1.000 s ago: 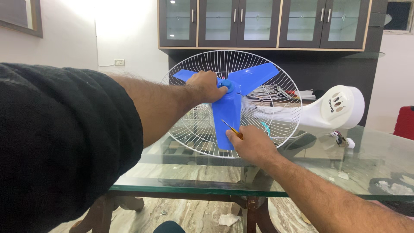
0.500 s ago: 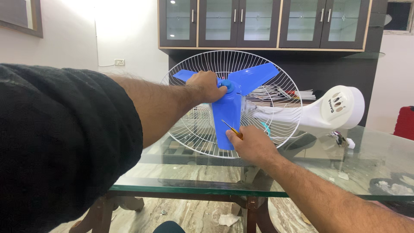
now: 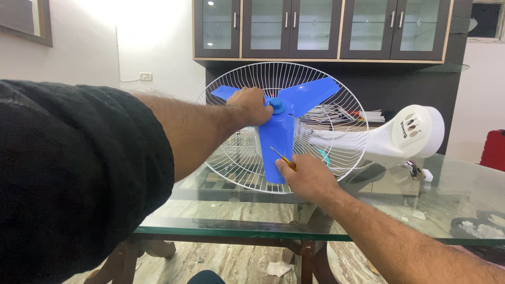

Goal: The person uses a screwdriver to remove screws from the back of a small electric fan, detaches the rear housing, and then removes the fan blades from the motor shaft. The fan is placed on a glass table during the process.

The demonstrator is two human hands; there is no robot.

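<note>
A fan lies on its side on a glass table point(image 3: 326, 221), its white wire guard point(image 3: 234, 152) facing me with blue blades point(image 3: 276, 142) inside. My left hand point(image 3: 251, 105) grips the fan at the blue hub cap point(image 3: 278, 105), covering part of the left blade. My right hand point(image 3: 307, 179) is closed around a small screwdriver point(image 3: 281, 156) with an orange handle, its metal tip resting against the lower blade. The white motor housing and base point(image 3: 413, 134) stretch off to the right.
Dark cabinets with glass doors point(image 3: 321, 29) stand behind the table. Small loose parts point(image 3: 415, 169) lie on the glass near the fan base. A red object point(image 3: 494, 150) sits at the far right. Paper scraps point(image 3: 279, 268) lie on the marble floor.
</note>
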